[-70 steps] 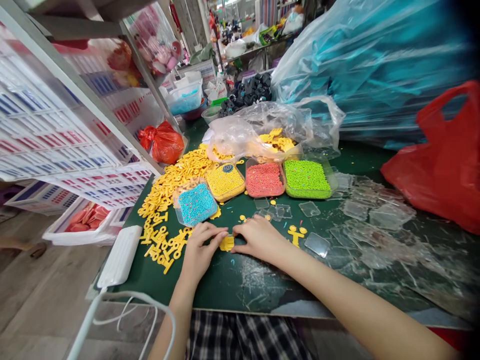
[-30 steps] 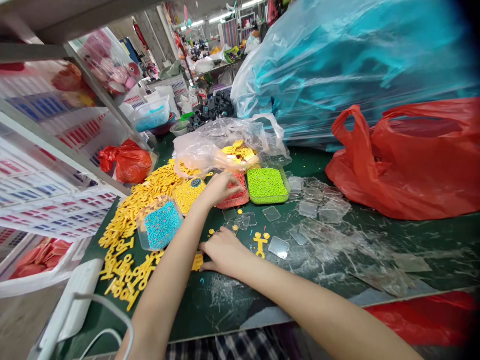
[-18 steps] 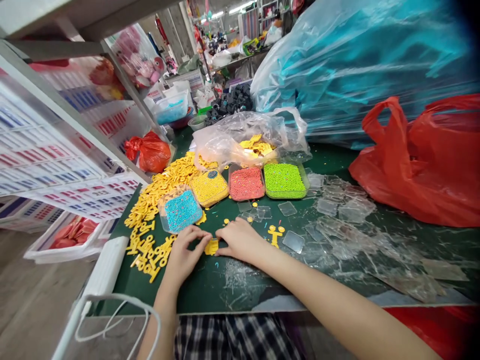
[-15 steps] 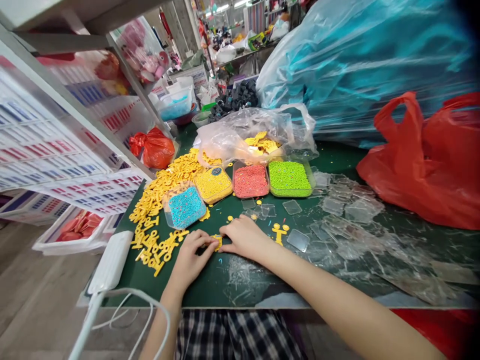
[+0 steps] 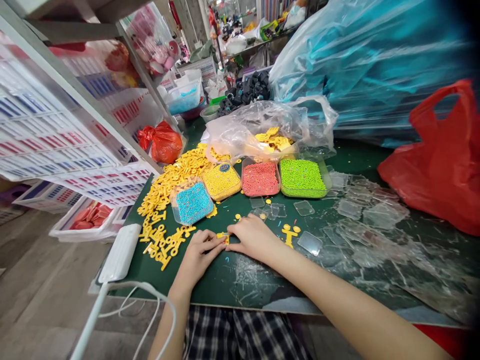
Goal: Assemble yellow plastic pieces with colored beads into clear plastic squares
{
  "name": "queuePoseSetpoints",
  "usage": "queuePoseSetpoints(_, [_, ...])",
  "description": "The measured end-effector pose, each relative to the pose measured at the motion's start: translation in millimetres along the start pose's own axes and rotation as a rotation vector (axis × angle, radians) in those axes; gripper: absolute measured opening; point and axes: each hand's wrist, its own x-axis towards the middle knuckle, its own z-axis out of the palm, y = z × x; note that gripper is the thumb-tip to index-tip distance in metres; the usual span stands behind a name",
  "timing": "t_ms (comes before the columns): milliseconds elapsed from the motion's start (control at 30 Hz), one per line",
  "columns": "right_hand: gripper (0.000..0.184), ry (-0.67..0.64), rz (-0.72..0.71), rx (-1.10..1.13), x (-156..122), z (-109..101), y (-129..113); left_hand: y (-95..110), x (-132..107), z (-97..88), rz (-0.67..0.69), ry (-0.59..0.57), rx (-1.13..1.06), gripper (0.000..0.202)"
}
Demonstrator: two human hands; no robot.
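Observation:
Close to the table's front, my left hand [image 5: 201,251] and my right hand [image 5: 254,238] pinch a small yellow piece [image 5: 224,237] from either side. Fingertips cover much of it, and its details are too small to make out. Beyond them stand clear trays of tiny beads: blue beads [image 5: 193,204], yellow beads [image 5: 221,181], red beads [image 5: 260,178] and green beads [image 5: 303,177]. To the left spreads a heap of yellow plastic parts [image 5: 180,172]. A yellow figure-like part [image 5: 288,234] lies right of my right hand.
Clear plastic squares [image 5: 310,243] and scraps are scattered at right. A red bag [image 5: 435,170] and a large bag of blue material [image 5: 382,75] stand behind. A white power strip [image 5: 120,254] sits at the left edge, beside a shelf with baskets [image 5: 48,130].
The view has shifted slightly, so everything appears a little further right. Both hands keep their pinch on the small yellow piece, with little visible finger movement.

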Motion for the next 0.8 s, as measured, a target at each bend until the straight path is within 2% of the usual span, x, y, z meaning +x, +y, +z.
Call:
queuePoseSetpoints(167, [0.030,0.014,0.000,0.000,0.1,1.3,0.5,-0.1,1.3,-2.2,-0.037,-0.017,-0.054,0.025])
queuePoseSetpoints(367, [0.034,-0.016,-0.030,-0.026,-1.2,-2.5,3.0,1.5,2.3,-5.3,-0.168,0.193,-0.134,0.027])
queuePoseSetpoints(467, [0.035,-0.002,-0.061,-0.056,-1.0,-2.3,4.8,6.3,2.5,-8.0,-0.157,0.263,-0.131,0.026])
queuePoseSetpoints(533, [0.035,0.038,-0.060,-0.091,-0.3,-2.4,6.2,13.6,8.8,-11.7,-0.102,0.276,-0.115,0.026])
queuePoseSetpoints(633, [0.026,0.167,-0.049,-0.186,0.3,-4.7,7.7,28.5,37.5,-18.2,0.036,0.241,-0.078,0.025])
queuePoseSetpoints(700, [0.022,0.287,-0.073,-0.229,-0.7,-8.0,8.1,38.2,71.2,-19.2,0.138,0.205,-0.054,0.026])
queuePoseSetpoints(800, [0.027,0.469,-0.156,-0.232,-3.8,-14.1,8.3,48.8,132.8,-11.4,0.233,0.129,0.036,0.029])
